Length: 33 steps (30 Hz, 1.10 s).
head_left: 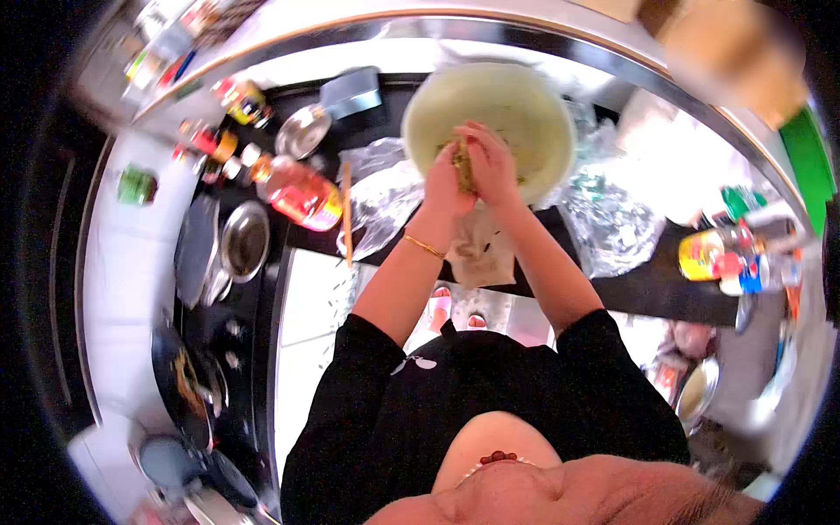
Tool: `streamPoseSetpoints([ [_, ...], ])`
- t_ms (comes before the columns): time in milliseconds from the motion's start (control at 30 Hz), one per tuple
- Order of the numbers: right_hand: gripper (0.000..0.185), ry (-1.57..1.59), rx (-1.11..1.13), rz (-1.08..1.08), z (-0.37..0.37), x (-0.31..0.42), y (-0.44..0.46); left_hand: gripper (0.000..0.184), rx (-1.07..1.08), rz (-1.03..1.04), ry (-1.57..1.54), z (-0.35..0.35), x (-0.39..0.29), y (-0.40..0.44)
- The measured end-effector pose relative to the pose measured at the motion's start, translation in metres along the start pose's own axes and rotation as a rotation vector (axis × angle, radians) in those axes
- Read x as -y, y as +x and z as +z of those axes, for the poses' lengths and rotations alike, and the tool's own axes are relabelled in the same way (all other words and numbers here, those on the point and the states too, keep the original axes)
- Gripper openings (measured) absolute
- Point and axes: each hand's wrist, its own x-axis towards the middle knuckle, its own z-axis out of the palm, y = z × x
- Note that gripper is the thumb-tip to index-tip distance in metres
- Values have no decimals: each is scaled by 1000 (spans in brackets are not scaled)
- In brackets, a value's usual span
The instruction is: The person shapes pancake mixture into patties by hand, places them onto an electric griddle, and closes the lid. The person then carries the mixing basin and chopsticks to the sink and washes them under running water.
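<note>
Both of my hands are over a large pale green bowl [486,92] on the dark counter. Between the palms is a greenish-brown clump of food [464,168]; its exact kind cannot be made out. My left hand [447,185] is closed against one side of the clump. From the other side my right hand [492,166] presses on it, fingers curved over the top. Small dark green bits cling to the bowl's inside. Below the wrists, a beige cloth or paper [483,254] with dark specks lies at the counter's edge.
Clear plastic bags [612,210] lie on both sides of the bowl. To the left are a large oil bottle [302,194], a wooden stick [347,214], a metal bowl [304,131] and pans [188,385] on the stove side. Bottles [704,254] lie at right.
</note>
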Motion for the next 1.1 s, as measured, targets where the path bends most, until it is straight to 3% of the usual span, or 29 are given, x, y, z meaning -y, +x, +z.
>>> streamPoseSetpoints([
  [67,22,-44,19,-115,3,31,-9,30,90,84,155,-17,-9,-21],
  [100,21,-62,22,-172,6,41,-16,28,-8,77,131,-21,-14,-34],
  [200,17,-61,315,-74,24,53,-41,25,-250,44,-20,-33,-26,-68],
  [433,14,89,392,-205,84,109,-96,25,-137,172,-218,-82,-52,-160],
  [500,14,64,440,-208,100,139,-112,25,24,277,-245,-103,-61,-191],
  [567,14,134,508,-217,123,176,-129,24,-227,363,-252,-90,-79,-243],
  [767,17,225,841,-159,213,288,-227,19,-190,425,-318,-168,-134,-406],
  [933,37,652,1228,146,309,372,-349,21,-218,466,-363,-270,-168,-580],
  [1100,39,685,1477,573,375,401,-432,26,-440,621,-237,-357,-185,-753],
])
